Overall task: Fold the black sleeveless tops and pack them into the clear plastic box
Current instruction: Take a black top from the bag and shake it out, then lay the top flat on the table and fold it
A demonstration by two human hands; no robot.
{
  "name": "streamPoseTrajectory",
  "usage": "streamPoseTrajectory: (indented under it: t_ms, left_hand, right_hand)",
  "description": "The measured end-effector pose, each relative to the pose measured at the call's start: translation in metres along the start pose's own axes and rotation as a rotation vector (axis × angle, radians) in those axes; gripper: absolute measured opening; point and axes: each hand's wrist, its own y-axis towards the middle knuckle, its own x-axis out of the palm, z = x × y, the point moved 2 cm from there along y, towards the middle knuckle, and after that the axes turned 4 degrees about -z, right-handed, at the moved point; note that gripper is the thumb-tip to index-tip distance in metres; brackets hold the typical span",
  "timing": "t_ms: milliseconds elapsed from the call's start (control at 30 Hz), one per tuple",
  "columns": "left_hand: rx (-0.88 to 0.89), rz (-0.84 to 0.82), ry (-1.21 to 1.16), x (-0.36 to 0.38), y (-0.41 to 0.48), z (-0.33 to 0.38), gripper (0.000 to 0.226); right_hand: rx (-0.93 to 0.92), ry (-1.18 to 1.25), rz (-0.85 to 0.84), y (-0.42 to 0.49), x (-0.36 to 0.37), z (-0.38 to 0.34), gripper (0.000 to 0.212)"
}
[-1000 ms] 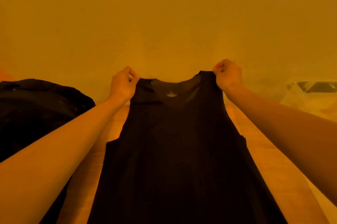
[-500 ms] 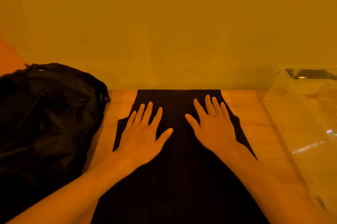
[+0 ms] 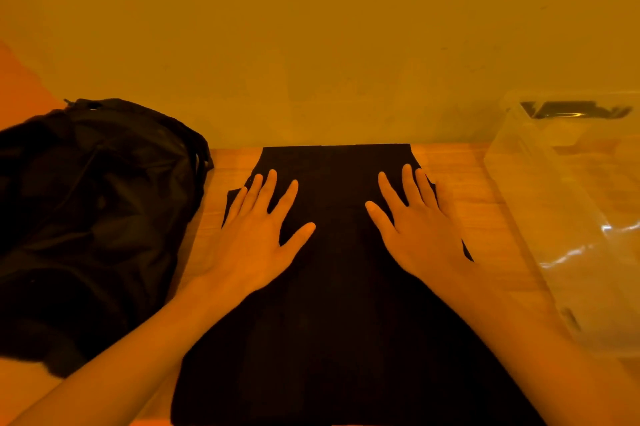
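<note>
A black sleeveless top [image 3: 332,287] lies flat on the wooden table, its upper part folded down so the far edge is straight near the wall. My left hand [image 3: 259,235] presses flat on its left side with fingers spread. My right hand [image 3: 415,228] presses flat on its right side, fingers straight. The clear plastic box [image 3: 571,217] stands open at the right of the table.
A heap of black garments [image 3: 90,217] sits on the table at the left, close to the top. The wooden table [image 3: 460,190] ends at a plain wall [image 3: 311,44] right behind the top. Something dark shows at the box's far end [image 3: 575,110].
One second ago both hands pinched the top's shoulder straps in the air. The top now lies on the table, and since half a second ago my flat hands have slid apart toward its sides.
</note>
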Motion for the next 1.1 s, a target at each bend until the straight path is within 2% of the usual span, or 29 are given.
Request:
streamPoseTrajectory:
  t_ms: [133,267,400,500,567,633,733,800,867,900,933,1033,1100]
  left_hand:
    - [0.043,-0.064,0.015,0.008,-0.036,0.013,0.081]
    - [0.002,-0.135,0.017,0.024,-0.055,0.011,0.08]
    - [-0.06,-0.062,-0.018,0.013,-0.074,-0.001,0.078]
    - [-0.071,0.087,-0.036,0.009,-0.113,-0.004,0.078]
    - [-0.067,0.15,-0.125,0.022,-0.148,-0.001,0.08]
    - [-0.061,0.125,-0.188,0.042,-0.175,0.0,0.08]
    - [-0.079,0.21,-0.206,0.057,-0.208,-0.003,0.074]
    - [-0.212,0.366,-0.374,0.057,-0.231,-0.003,0.07]
    - [-0.434,0.504,-0.613,0.06,-0.254,0.001,0.063]
    - [-0.514,0.55,-0.712,0.062,-0.262,0.004,0.057]
    - [-0.543,0.554,-0.804,0.065,-0.266,0.007,0.05]
    - [-0.423,0.43,-1.171,0.07,-0.262,0.016,0.024]
    - [-0.417,0.293,-1.466,0.07,-0.256,0.021,0.038]
  right_hand:
    - [-0.022,-0.035,-0.036,-0.035,0.01,0.006,0.091]
    - [-0.046,-0.033,-0.046,-0.048,0.027,0.014,0.082]
    - [-0.021,0.077,-0.032,-0.057,0.019,0.03,0.077]
    - [-0.016,0.203,0.044,-0.099,0.015,0.047,0.072]
    - [-0.04,0.214,0.058,-0.137,0.026,0.056,0.076]
    - [-0.085,0.172,0.067,-0.165,0.045,0.061,0.075]
    - [-0.103,0.211,0.163,-0.193,0.06,0.071,0.064]
    - [-0.038,0.441,0.334,-0.217,0.059,0.078,0.052]
    - [0.11,0.641,0.535,-0.243,0.059,0.082,0.029]
    - [0.196,0.721,0.553,-0.252,0.062,0.083,0.021]
    - [0.27,0.815,0.507,-0.257,0.066,0.084,0.022]
    - [0.424,1.039,0.339,-0.261,0.08,0.082,0.035]
    - [0.45,1.096,0.328,-0.262,0.084,0.081,0.041]
